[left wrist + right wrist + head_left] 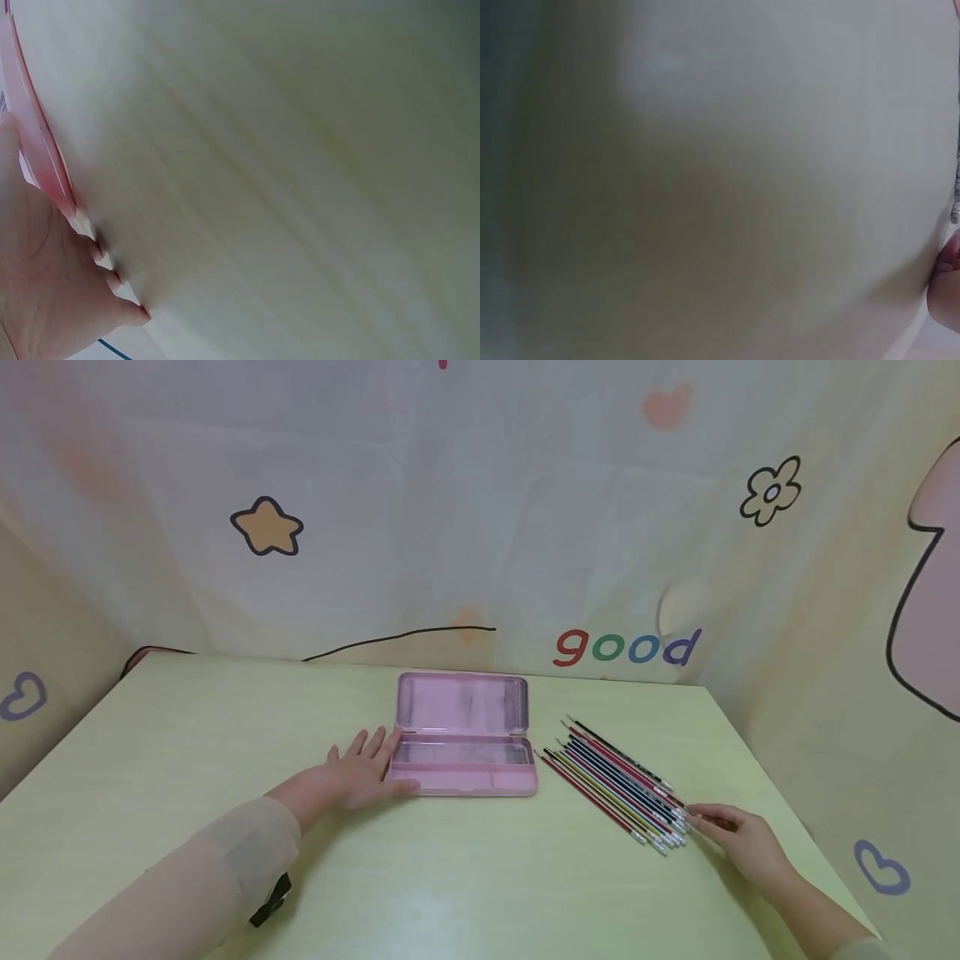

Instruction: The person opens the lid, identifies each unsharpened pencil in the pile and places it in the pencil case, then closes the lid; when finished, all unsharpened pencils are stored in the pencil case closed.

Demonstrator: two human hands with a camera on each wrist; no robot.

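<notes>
A pink pencil case [463, 781] lies on the table with its lid [461, 702] raised behind it; its compartments hold no pencils. My left hand [367, 774] is spread against its left side, fingers straight, the thumb over the front edge. In the left wrist view the left hand [52, 277] touches the pink case wall [37, 127]. To the right of the case several pencils [615, 781] lie slanted side by side, their white eraser ends toward me. At those ends my right hand [746, 843] pinches one red pencil's end between thumb and forefinger. The right wrist view shows only curled fingers [946, 281].
The pale yellow table [375, 885] meets a printed cloth backdrop [420, 543] at the back and on both sides. The table's right edge runs close past the right hand. A dark strap or clip [272, 900] hangs under the left forearm.
</notes>
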